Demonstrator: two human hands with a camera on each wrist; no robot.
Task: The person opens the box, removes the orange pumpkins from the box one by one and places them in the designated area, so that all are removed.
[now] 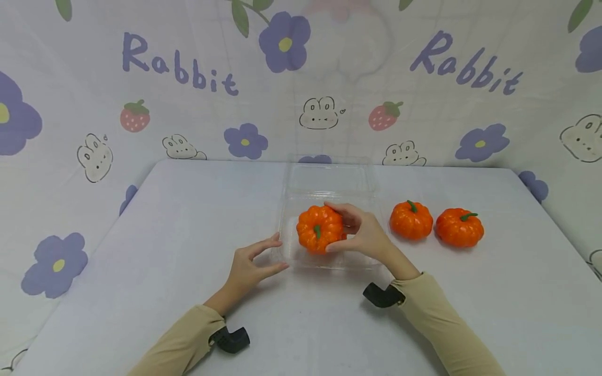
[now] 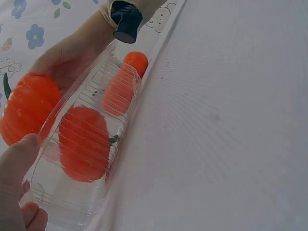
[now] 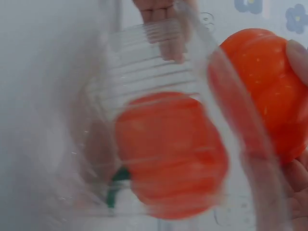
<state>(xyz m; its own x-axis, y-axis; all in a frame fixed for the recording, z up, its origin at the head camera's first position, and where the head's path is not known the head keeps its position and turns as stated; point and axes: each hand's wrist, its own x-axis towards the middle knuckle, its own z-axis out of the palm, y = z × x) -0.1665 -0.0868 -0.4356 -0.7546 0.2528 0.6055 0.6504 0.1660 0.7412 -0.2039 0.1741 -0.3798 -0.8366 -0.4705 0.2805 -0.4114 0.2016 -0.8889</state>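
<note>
My right hand (image 1: 364, 232) holds a shiny orange toy pumpkin (image 1: 316, 230) with a green stem, thumb and fingers round its right side. It is above a clear plastic clamshell box (image 1: 329, 268), whose lid stands raised at the back. A second pumpkin (image 2: 84, 147) shows through the clear wall, inside the box; from the head it is almost hidden by the held one. My left hand (image 1: 254, 263) is at the box's left edge, thumb and index finger spread. In the left wrist view its thumb (image 2: 24, 149) is at the rim and other fingertips lie beside the wall.
Two more orange pumpkins, one nearer the box (image 1: 411, 220) and one farther right (image 1: 459, 227), sit on the white table (image 1: 188, 224). A printed cloth (image 1: 197, 115) hangs behind the table. Each sleeve carries a black curved piece (image 1: 383, 295) near the wrist.
</note>
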